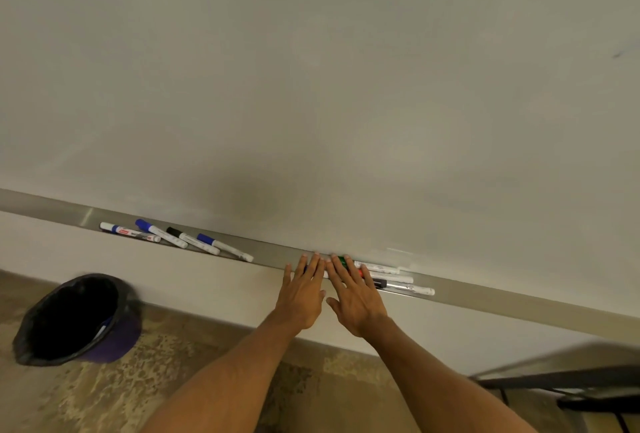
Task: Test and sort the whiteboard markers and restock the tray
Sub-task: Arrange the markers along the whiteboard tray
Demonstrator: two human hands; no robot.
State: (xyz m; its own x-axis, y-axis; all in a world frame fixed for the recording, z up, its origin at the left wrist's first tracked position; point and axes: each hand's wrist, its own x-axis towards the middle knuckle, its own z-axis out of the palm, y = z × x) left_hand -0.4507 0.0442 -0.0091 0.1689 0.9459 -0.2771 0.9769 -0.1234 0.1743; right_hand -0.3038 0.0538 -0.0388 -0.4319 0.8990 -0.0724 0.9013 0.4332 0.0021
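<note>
A metal marker tray (pixel 273 254) runs along the bottom edge of the whiteboard (pixel 311 86). On its left part lie several capped markers (pixel 176 237) with blue and black caps, spread out at angles. To the right sits a tighter bunch of markers (pixel 388 275) with green, red and black caps. My left hand (pixel 303 294) and my right hand (pixel 353 297) lie flat side by side, fingers spread, on the left end of that bunch, covering part of it. Neither hand grips a marker.
A black-lined bin (pixel 78 320) stands on the speckled floor at lower left, below the tray; something white and blue shows inside. A dark metal frame (pixel 561 384) sits at lower right. A small dark smudge (pixel 616 55) marks the board.
</note>
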